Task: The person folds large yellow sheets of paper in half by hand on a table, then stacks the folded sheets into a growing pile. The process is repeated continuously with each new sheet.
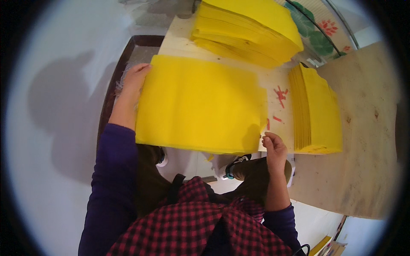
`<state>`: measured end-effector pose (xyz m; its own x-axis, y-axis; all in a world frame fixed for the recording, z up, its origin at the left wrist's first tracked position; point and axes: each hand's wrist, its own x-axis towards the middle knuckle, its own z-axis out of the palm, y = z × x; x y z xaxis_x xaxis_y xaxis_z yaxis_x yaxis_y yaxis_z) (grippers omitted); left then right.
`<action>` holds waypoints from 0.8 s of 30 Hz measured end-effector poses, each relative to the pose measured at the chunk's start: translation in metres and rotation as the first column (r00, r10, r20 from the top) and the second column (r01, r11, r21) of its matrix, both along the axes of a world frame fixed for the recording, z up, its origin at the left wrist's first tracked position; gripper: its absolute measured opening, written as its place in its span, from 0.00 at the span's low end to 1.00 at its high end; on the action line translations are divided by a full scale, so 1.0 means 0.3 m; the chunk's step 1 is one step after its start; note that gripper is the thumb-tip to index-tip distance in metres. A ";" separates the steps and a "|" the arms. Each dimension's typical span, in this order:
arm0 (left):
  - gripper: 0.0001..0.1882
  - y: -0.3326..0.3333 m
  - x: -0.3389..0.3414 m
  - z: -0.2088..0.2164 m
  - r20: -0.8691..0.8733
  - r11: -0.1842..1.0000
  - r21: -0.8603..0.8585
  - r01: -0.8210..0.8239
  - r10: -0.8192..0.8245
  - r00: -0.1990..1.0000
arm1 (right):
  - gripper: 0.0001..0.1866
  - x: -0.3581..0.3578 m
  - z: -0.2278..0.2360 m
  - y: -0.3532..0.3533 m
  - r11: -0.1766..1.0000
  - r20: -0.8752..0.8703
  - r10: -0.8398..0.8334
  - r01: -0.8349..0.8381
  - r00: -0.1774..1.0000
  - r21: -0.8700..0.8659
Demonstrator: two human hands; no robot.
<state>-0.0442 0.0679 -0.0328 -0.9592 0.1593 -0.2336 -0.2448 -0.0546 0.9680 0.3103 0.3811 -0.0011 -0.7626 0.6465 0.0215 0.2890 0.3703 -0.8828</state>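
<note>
Flat rectangular yellow fabric-like sheets point(200, 104) lie near-L on the pale wooden table point(279, 79). Your hands're apart: L hand point(136, 77) at table's L edge, R hand point(276, 149) by near edge; can't tell grip. Prob. light, floppy; pinch opp. corners.

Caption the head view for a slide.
Left grip at the left edge of yellow sheets, right grip by their near-right corner; yellow stacks beyond and right.

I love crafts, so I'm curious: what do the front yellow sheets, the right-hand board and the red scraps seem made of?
Front yellow sheets: perhaps paper or thin nonwoven fabric; matte, without glare.
Right-hand board: wood, likely plywood, apparently unpainted; knots show.
Red scraps: paper or plastic, too small to tell.
</note>
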 end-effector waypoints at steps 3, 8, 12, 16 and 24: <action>0.13 -0.024 0.000 0.012 -0.013 0.999 -0.040 0.036 -0.037 0.999 | 0.10 -0.007 0.016 -0.036 0.999 0.088 -0.053 0.053 0.995 0.004; 0.13 -0.066 0.012 0.022 -0.077 0.979 -0.172 0.108 -0.123 0.989 | 0.10 -0.016 0.009 -0.082 0.998 0.028 -0.030 0.032 0.999 -0.051; 0.13 -0.085 0.026 0.027 -0.095 0.964 -0.227 0.139 -0.164 0.982 | 0.10 -0.017 0.012 -0.094 0.999 0.079 -0.041 0.040 0.996 0.012; 0.12 -0.091 0.026 0.025 -0.069 0.952 -0.239 0.193 -0.215 0.974 | 0.11 -0.021 0.004 -0.094 0.993 0.076 -0.105 0.100 0.992 0.063; 0.10 -0.055 0.019 0.004 -0.119 0.970 -0.237 0.053 -0.083 0.989 | 0.12 -0.020 -0.014 -0.080 0.993 0.070 -0.086 0.091 0.994 -0.079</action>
<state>-0.0386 0.0514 -0.0317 -0.9721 0.1812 -0.1487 -0.1142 0.1881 0.9755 0.3042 0.3572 -0.0052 -0.7003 0.7090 -0.0835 0.3767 0.2676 -0.8868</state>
